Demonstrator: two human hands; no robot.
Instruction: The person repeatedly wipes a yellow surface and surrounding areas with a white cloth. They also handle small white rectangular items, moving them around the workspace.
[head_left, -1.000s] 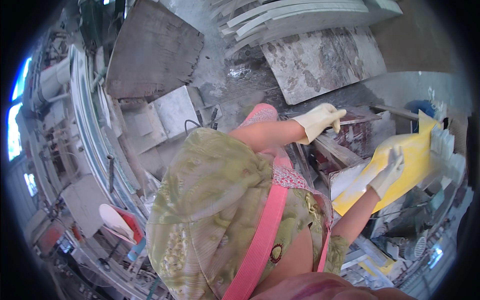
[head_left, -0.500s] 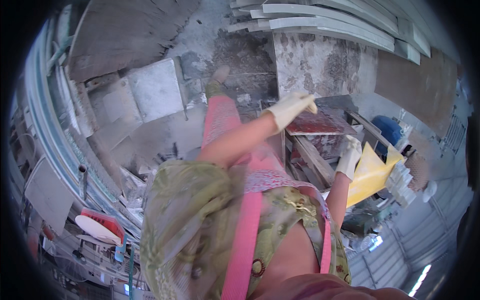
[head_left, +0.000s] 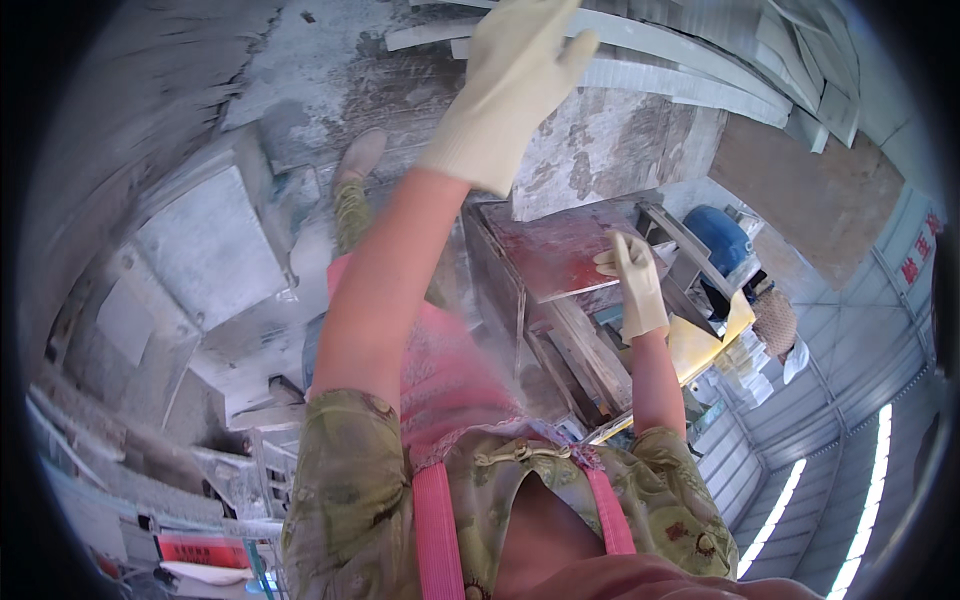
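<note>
My left hand [head_left: 508, 95], in a cream glove, reaches up to the top edge of the view in front of several long pale strips [head_left: 690, 82]. Its thumb stands away from the palm; the fingertips run out of the picture. Whether it touches a strip cannot be made out. My right hand [head_left: 634, 280], gloved alike, hovers over the near right part of a worn reddish board [head_left: 560, 255]. Its fingers are loosely bent and apart, with nothing seen in them. Below that hand is a wooden frame [head_left: 590, 360].
A stained pale panel [head_left: 610, 150] lies beyond the reddish board, beside a brown sheet [head_left: 800, 190]. To the right are a blue drum [head_left: 717, 240] and a yellow sheet [head_left: 705, 345]. A white-topped block [head_left: 215, 245] stands at left, near my foot [head_left: 362, 155].
My left hand has swung forward and up toward the pale strips. My right hand has come over the reddish board, away from the yellow sheet. The whole view has shifted with my head.
</note>
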